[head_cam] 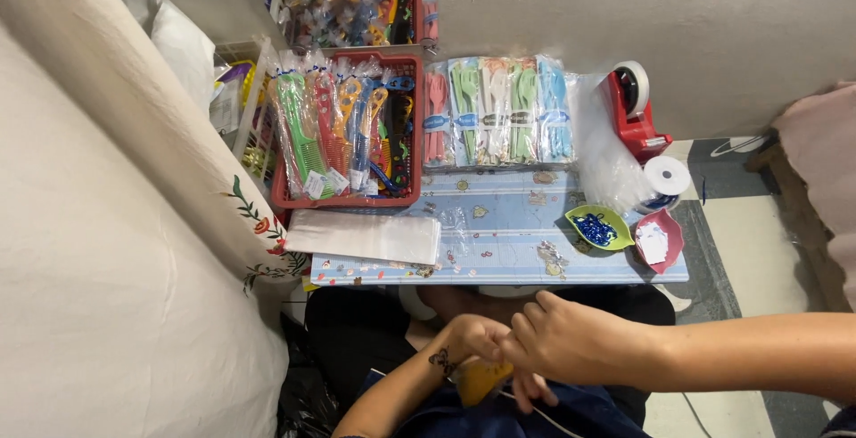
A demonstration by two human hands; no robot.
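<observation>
**Yellow piece in both hands, packed stock lined up above**

Head view: I see my left hand (477,338) and right hand (571,344) closed together over a yellow piece (480,380) down at my lap, below the blue table (508,210); how firmly, I cannot tell. Bagged combs fill the red basket (406,199), packed cutlery sets (497,110) lie beside it. I judge plenty done; flat clear bags (366,235) wait unused.

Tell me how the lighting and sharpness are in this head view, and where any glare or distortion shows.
Head view: even, soft indoor light, no hard shadows; glare on the plastic cutlery packs and the clear bags; the small table is sharp, while the right hand and left hand look slightly soft; wide-angle bending stretches the cloth at the left edge.
</observation>
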